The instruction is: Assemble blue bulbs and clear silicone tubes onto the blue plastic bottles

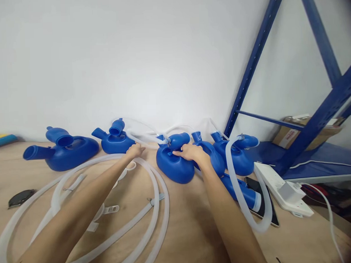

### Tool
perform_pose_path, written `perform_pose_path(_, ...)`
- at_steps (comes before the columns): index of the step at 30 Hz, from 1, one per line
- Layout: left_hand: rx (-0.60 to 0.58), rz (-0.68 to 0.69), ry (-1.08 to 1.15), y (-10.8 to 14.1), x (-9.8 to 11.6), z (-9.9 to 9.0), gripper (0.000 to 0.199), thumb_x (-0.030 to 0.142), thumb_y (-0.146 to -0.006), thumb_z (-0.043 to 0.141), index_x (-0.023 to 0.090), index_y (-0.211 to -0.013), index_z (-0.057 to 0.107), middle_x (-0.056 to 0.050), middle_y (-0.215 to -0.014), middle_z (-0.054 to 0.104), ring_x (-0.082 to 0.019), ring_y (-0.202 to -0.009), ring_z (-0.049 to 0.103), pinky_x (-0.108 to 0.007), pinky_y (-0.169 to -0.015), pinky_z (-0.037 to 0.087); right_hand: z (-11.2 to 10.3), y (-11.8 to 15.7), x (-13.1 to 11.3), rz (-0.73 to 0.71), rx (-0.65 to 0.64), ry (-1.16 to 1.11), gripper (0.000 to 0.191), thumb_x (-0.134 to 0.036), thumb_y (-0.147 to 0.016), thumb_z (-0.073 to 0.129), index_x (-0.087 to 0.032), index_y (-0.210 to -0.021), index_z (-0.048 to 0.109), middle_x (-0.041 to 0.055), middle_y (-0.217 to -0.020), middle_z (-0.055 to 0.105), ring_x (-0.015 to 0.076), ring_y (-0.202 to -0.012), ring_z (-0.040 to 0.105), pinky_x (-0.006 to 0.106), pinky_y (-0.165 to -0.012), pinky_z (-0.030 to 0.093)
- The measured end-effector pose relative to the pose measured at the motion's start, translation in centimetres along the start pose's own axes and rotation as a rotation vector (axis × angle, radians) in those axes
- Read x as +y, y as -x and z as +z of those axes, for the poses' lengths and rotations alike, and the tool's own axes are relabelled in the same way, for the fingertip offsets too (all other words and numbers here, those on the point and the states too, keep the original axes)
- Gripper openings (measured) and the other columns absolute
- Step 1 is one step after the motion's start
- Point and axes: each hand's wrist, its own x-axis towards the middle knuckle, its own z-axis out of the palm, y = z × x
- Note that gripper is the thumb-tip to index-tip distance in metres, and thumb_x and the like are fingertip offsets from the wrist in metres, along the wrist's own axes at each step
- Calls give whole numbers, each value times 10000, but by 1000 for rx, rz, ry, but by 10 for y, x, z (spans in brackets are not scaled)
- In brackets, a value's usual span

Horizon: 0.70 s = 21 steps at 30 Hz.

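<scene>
My right hand is closed around the handle of a blue plastic urinal bottle, which sits on the table with a thin clear tube at its neck. My left hand is curled beside another blue urinal bottle; whatever its fingers hold is hidden. Under my left forearm lie loops of translucent hose with metal clips and white plastic caps. Close to my right hand stand two more blue urinal bottles, one directly beside it and one further right with a ribbed hose.
A further blue bottle stands at the left, near a dark round object. A blue cylinder rests over a black tablet, beside a white power strip. The wall is behind; blue shelving holds a cardboard box.
</scene>
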Motion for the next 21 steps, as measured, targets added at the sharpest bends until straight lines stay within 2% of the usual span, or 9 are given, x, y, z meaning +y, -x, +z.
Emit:
perform_pose_path(3,-50,35,-198,3,-2,-2,465,559,-990,550,139,-1120,702,-206,-1294,670,-353,-1251,622,-524,-1036,483,4,-2,0,14,70,-24,536,-607,-982,553,-138,-1146,753,245,-1265,703,417,-1245,634,517,-1030,442)
perform_pose_path(6,-127,154,-341,15,-11,-7,413,509,-967,542,168,-1092,738,-235,-1383,634,-407,-1356,532,-564,-1092,423,17,-11,-1,49,193,-90,538,-594,-986,549,-125,-1174,733,258,-1291,678,422,-1254,619,516,-1015,452)
perform_pose_path(9,-193,274,-435,35,-30,-21,425,453,-950,559,211,-1266,707,-195,-1540,526,-406,-1493,373,-636,-1181,286,31,-24,1,51,285,-131,580,-621,-1005,489,-129,-1232,698,245,-1398,607,415,-1339,547,504,-1025,453)
perform_pose_path(12,-233,305,-489,56,-58,-48,582,503,-944,569,211,-1446,603,-189,-1644,386,-410,-1550,277,-642,-1221,207,36,-35,10,10,279,-206,591,-665,-966,531,-147,-1195,703,228,-1367,626,399,-1300,576,493,-1021,452)
perform_pose_path(15,-273,275,-510,75,-89,-81,702,490,-911,605,162,-1527,523,-203,-1658,353,-386,-1530,335,-515,-1237,268,29,-41,25,-52,193,-391,567,-651,-774,783,-156,-1047,738,167,-1126,735,351,-1098,681,430,-965,484)
perform_pose_path(17,-306,234,-505,87,-105,-98,778,498,-894,613,164,-1579,452,-187,-1646,383,-350,-1484,423,-449,-1213,332,19,-39,36,-76,140,-515,581,-546,-602,931,-164,-1000,746,120,-975,758,325,-988,702,399,-929,502)
perform_pose_path(19,-348,213,-461,98,-115,-108,862,569,-867,626,191,-1609,402,-159,-1650,390,-333,-1467,450,-423,-1192,368,5,-29,44,-77,113,-542,655,-423,-541,976,-174,-1098,739,110,-963,760,325,-954,702,412,-925,510)
perform_pose_path(21,-400,235,-383,106,-117,-108,914,630,-816,656,207,-1593,428,-140,-1643,409,-335,-1469,445,-405,-1185,378,-12,-10,46,-57,189,-471,732,-315,-580,953,-176,-1252,699,138,-1062,751,353,-1005,690,464,-965,499)
